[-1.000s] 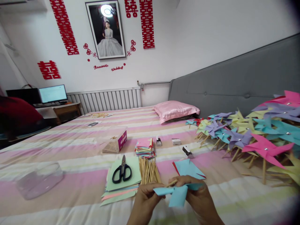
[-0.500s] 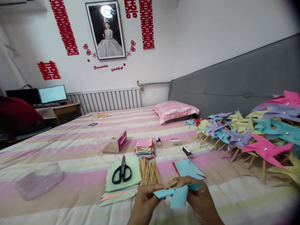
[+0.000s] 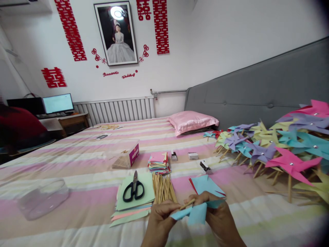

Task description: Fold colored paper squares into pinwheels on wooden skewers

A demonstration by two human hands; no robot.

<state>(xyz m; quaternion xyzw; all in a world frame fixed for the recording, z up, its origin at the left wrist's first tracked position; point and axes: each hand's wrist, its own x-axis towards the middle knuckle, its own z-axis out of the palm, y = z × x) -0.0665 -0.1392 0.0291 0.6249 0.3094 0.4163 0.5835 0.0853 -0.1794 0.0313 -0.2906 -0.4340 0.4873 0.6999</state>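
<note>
At the bottom centre both my hands hold a light blue paper pinwheel (image 3: pixel 195 214) over the striped bedsheet. My left hand (image 3: pixel 160 219) pinches its left blade together with a thin wooden stick (image 3: pixel 187 204). My right hand (image 3: pixel 221 219) is closed on the right side of the same paper. Just beyond them lie a cut blue paper square (image 3: pixel 205 185) and a bundle of wooden sticks (image 3: pixel 162 187).
Black scissors (image 3: pixel 133 189) rest on a stack of coloured paper sheets (image 3: pixel 131 206). A pile of small paper squares (image 3: pixel 158 162), a pink box (image 3: pixel 128 156) and a clear plastic tub (image 3: pixel 43 199) lie on the bed. Many finished pinwheels (image 3: pixel 277 147) crowd the right side. A person in red (image 3: pixel 17 127) sits far left.
My hands have shifted slightly, and the blue paper has been drawn a little closer together around the stick. Nothing else has moved.
</note>
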